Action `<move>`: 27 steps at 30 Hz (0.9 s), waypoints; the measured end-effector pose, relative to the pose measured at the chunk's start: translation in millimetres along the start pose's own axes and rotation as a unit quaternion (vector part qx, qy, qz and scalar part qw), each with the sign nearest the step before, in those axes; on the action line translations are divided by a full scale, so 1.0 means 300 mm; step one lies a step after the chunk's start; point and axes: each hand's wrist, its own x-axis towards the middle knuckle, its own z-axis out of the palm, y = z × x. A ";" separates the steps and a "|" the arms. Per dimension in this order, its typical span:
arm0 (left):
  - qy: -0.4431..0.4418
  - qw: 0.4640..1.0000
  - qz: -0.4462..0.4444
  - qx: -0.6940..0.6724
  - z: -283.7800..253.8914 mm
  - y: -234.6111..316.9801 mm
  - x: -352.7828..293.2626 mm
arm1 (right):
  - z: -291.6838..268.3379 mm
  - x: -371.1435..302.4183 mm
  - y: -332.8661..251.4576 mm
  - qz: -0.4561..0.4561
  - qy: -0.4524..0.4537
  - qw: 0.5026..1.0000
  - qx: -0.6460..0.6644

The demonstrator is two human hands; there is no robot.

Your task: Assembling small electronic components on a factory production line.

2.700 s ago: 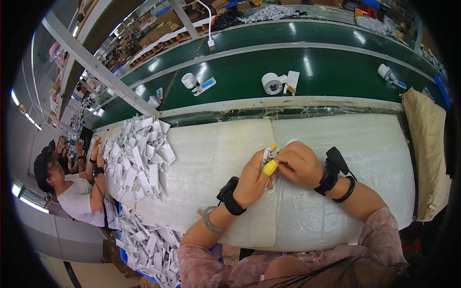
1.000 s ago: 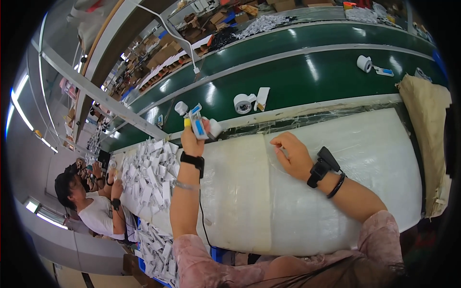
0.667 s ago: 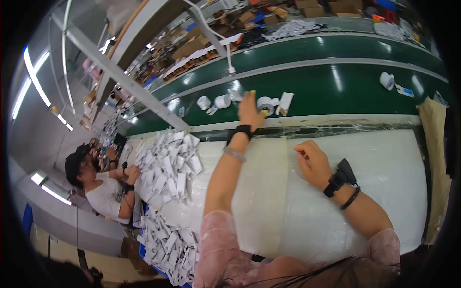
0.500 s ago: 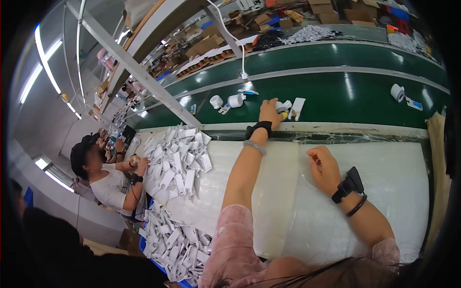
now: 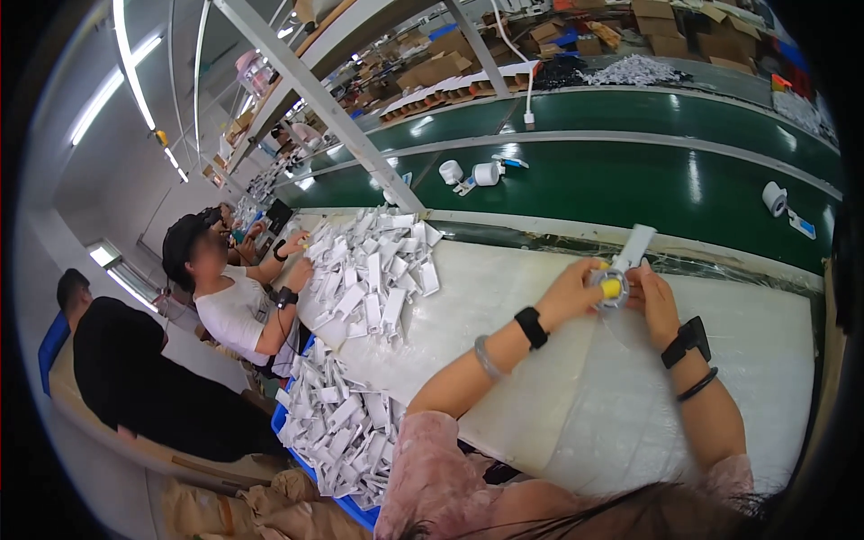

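Observation:
Above the near edge of the belt, my left hand (image 5: 572, 294) grips a white plastic part (image 5: 637, 245) with a round grey ring and a yellow middle (image 5: 611, 289). Its flat white arm points up and away from me. My right hand (image 5: 655, 304) closes on the part's right side, fingertips near the base of that arm. Fingers hide some of the ring. Both hands are over the film-covered worktable (image 5: 504, 360).
A heap of white plastic pieces (image 5: 373, 279) lies on the table at left, and more fill a blue bin (image 5: 292, 423) below. Similar round parts (image 5: 486, 173) sit on the green belt (image 5: 612, 180). A co-worker (image 5: 238, 297) sits at left; a slanted metal post (image 5: 315, 112) rises beyond the heap.
My left hand has come back from the belt toward me, bringing the white part. My right hand has moved up to meet it. The view has turned left.

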 end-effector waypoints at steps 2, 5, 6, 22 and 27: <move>-0.015 0.999 0.021 0.019 0.045 -0.007 -0.075 | -0.012 0.003 0.018 -0.004 -0.017 1.000 -0.012; 0.011 0.963 0.191 0.189 0.092 -0.043 -0.153 | -0.001 -0.011 -0.011 0.000 -0.030 1.000 -0.009; 0.011 0.963 0.193 0.188 0.083 -0.036 -0.158 | -0.003 -0.014 -0.019 0.010 -0.071 0.997 -0.027; -0.095 0.969 0.209 0.095 -0.005 -0.033 -0.183 | 0.048 -0.114 -0.171 0.019 -0.268 0.959 0.095; -0.136 0.961 0.225 0.080 -0.009 -0.003 -0.187 | 0.037 -0.100 -0.158 0.009 -0.265 0.954 0.139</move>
